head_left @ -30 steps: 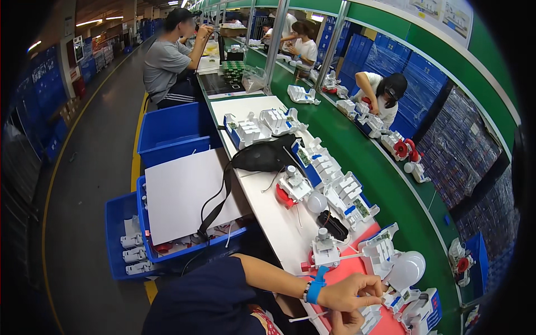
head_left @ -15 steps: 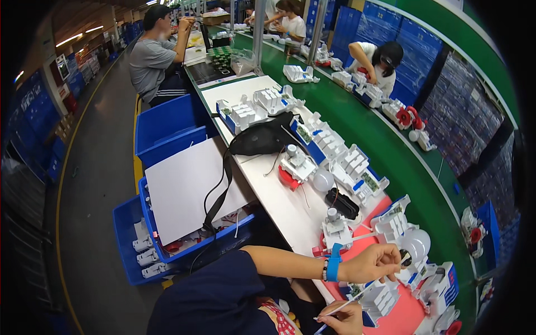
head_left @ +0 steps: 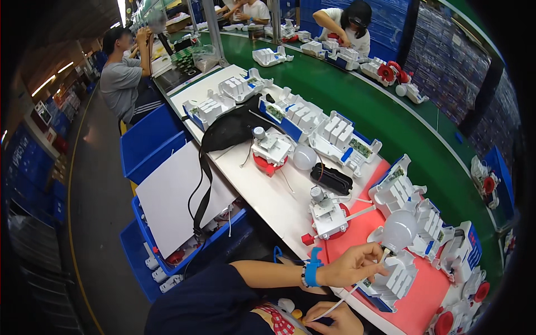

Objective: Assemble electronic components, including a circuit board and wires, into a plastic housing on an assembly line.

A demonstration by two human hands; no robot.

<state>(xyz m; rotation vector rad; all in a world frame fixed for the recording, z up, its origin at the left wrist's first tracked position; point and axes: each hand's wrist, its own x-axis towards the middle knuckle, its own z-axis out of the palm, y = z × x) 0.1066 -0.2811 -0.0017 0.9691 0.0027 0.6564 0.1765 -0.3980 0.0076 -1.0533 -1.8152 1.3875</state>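
My left hand, with a blue band on its wrist, is closed at the fingertips on a thin white strip. The strip slants down to my right hand at the lower edge, whose fingers pinch its other end. Just beyond my left fingertips is a frosted white globe. A white plastic housing with battery-like blocks lies on the pink mat beside that hand. To its left stands a white assembly with a red part.
Several more white housings line the bench by the green conveyor. A black case, a second globe and a black bag lie there too. Blue bins stand left of the bench; co-workers sit farther off.
The whole view has shifted, so the bench things sit farther left. My left hand is slightly lower and left in view. Both hands still hold the white strip.
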